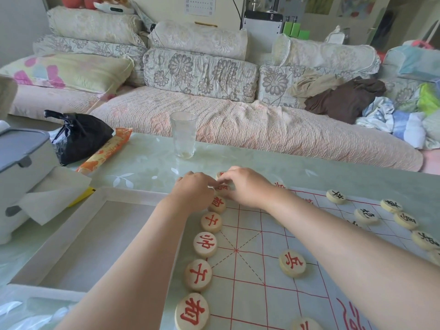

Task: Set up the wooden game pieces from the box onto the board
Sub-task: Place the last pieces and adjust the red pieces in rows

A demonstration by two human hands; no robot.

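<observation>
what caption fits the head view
Both hands, left and right, adjust red-marked wooden pieces along the board edge.

Round pale wooden pieces (205, 244) — red characters in a column, black opposite — lie flat on the red-lined board (262, 277).

Soft, even daylight fills the room, bright without harshness. The glossy table (147, 160) carries a pale sheen toward its far edge, near the drinking glass (183, 136). Shadows under the forearms are faint and diffuse. The wide lens bows straight lines at the frame edges (the sofa (238, 125) curves noticeably). Background detail looks slightly soft and compressed.
</observation>
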